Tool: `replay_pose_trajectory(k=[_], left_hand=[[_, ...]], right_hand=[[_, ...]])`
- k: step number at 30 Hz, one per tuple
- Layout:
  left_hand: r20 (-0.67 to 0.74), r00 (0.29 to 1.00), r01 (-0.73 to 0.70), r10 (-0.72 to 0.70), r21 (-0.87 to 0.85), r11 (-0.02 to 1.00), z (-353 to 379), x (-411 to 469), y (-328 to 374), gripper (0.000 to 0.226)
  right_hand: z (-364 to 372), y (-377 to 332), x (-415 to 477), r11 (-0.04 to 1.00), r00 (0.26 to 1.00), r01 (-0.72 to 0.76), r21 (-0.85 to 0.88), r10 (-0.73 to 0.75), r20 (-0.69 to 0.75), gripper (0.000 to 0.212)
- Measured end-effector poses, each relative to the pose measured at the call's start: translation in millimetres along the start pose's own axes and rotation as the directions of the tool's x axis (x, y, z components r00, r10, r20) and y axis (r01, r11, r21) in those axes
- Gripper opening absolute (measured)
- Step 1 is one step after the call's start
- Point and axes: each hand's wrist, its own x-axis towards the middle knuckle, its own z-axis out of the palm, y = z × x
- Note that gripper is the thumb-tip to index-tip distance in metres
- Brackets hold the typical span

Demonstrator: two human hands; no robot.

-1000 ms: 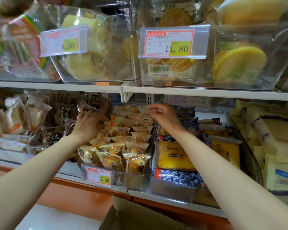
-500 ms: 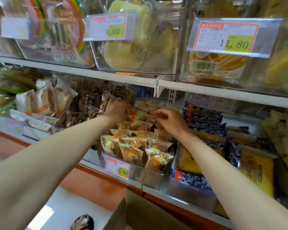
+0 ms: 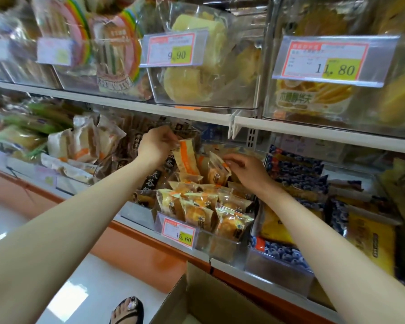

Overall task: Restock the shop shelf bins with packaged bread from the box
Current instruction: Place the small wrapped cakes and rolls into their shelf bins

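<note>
A clear shelf bin (image 3: 222, 247) with a 15.60 price tag holds several small packaged breads in clear wrappers with orange print. My left hand (image 3: 155, 146) pinches the top of one orange-and-white bread packet (image 3: 187, 158) and holds it upright above the back of the bin. My right hand (image 3: 248, 170) pinches the top corner of another bread packet (image 3: 216, 170) standing at the bin's rear. The cardboard box (image 3: 211, 298) sits open below the shelf at the bottom of the view; its inside is hidden.
Dark-wrapped packets (image 3: 153, 178) fill the bin to the left, blueberry-print packets (image 3: 295, 174) the bin to the right. An upper shelf (image 3: 150, 108) with clear bins and price tags overhangs closely. My sandalled foot (image 3: 129, 309) stands on the white floor beside the box.
The view has swung left and closer. My left hand has lifted an orange-and-white packet clear of the bin, and my right hand has taken hold of a rear packet's corner.
</note>
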Motion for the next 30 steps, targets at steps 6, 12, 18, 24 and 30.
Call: replay_pose_trajectory(k=[6, 12, 18, 24, 30], left_hand=[[0.072, 0.997, 0.023, -0.024, 0.024, 0.999, 6.4, -3.1, 7.5, 0.025], [0.049, 0.998, 0.019, -0.025, 0.123, 0.992, 15.6, -9.1, 1.9, 0.016], [0.105, 0.994, -0.017, 0.008, 0.082, 0.996, 19.3, -9.1, 5.1, 0.026], [0.034, 0.994, 0.114, -0.108, -0.27, 0.956, -2.1, 1.1, 20.7, 0.021], [-0.011, 0.977, 0.188, -0.215, -0.441, 0.878, -27.5, -11.0, 7.9, 0.015]], right_hand=[[-1.2, -11.5, -9.7, 0.996, 0.981, -0.063, 0.065, 0.049, 0.189, 0.063], [5.7, -4.0, -9.4, 0.999, 0.994, -0.036, 0.015, 0.034, 0.106, 0.053], [9.2, -5.5, -6.7, 0.987, 0.995, 0.018, -0.16, -0.001, 0.101, 0.05], [9.9, -6.5, -5.3, 0.954, 0.992, 0.037, -0.298, -0.001, 0.122, 0.041], [9.2, -5.5, -5.1, 0.965, 0.991, 0.001, -0.262, 0.034, 0.13, 0.048]])
